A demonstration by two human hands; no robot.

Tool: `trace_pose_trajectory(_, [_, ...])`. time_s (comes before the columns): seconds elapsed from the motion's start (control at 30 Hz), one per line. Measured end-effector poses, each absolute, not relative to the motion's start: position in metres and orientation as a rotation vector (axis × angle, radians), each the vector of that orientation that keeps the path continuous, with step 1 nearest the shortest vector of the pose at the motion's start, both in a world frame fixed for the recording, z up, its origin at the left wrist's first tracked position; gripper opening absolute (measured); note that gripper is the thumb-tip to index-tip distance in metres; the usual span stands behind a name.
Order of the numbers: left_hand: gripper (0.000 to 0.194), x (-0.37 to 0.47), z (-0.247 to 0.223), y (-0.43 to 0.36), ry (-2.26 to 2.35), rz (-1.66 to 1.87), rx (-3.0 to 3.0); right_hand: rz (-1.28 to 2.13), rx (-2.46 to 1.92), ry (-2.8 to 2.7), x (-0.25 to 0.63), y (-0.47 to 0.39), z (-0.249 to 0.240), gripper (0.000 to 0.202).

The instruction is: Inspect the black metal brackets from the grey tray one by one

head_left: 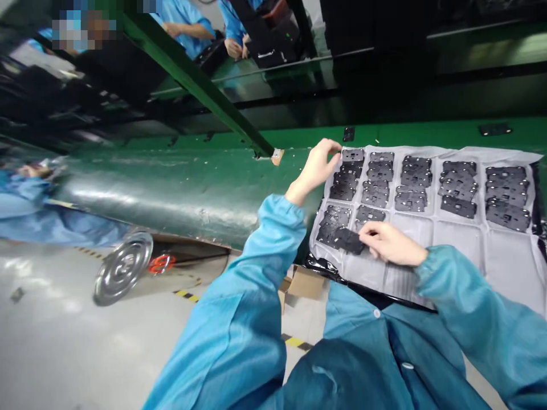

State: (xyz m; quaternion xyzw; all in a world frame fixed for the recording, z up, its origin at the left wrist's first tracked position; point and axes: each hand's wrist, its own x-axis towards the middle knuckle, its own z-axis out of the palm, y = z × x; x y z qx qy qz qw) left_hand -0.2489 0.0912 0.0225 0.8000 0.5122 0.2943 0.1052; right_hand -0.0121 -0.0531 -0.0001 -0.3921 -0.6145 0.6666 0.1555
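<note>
A white compartment tray [453, 221] holds several stacks of flat black parts [414, 182]. My right hand [390, 244] pinches a flat black part [349, 240] by its right end, over the front-left compartments. Below and left of that part lie more black parts [334, 219]. My left hand [315, 165] is at the tray's back-left corner, thumb and forefinger curved with a gap between them, fingertips by the tray edge; nothing shows in it. The back row's compartments all hold parts.
Single black parts lie on the green bench behind the tray, one [348, 134] near my left hand, another [496, 129] at the right. A green post [205, 85] slants down to the bench. Co-workers in blue sleeves stand across and far left. A round metal stool [123, 267] is at left.
</note>
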Motion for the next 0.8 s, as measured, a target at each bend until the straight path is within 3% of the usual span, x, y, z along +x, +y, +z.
trace_pose_trajectory(0.13, [0.013, -0.263, 0.051, -0.033, 1.286, 0.603, 2.338, 2.001, -1.085, -1.559, 0.015, -0.051, -0.012, 0.025])
trace_pose_trajectory(0.3, [0.014, -0.284, 0.015, -0.132, 1.369, 0.246, 2.395, 1.916, -1.041, -1.590, 0.019, -0.054, -0.028, 0.027])
trace_pose_trajectory(0.5, [0.020, -0.278, -0.012, -0.139, 1.545, 0.089, 2.690, 1.854, -1.057, -1.611, 0.017, -0.052, -0.032, 0.028])
trace_pose_trajectory(0.8, [0.024, -0.287, 0.014, -0.151, 1.407, -0.273, 2.988, 1.770, -1.105, -1.572, 0.014, -0.055, -0.035, 0.032])
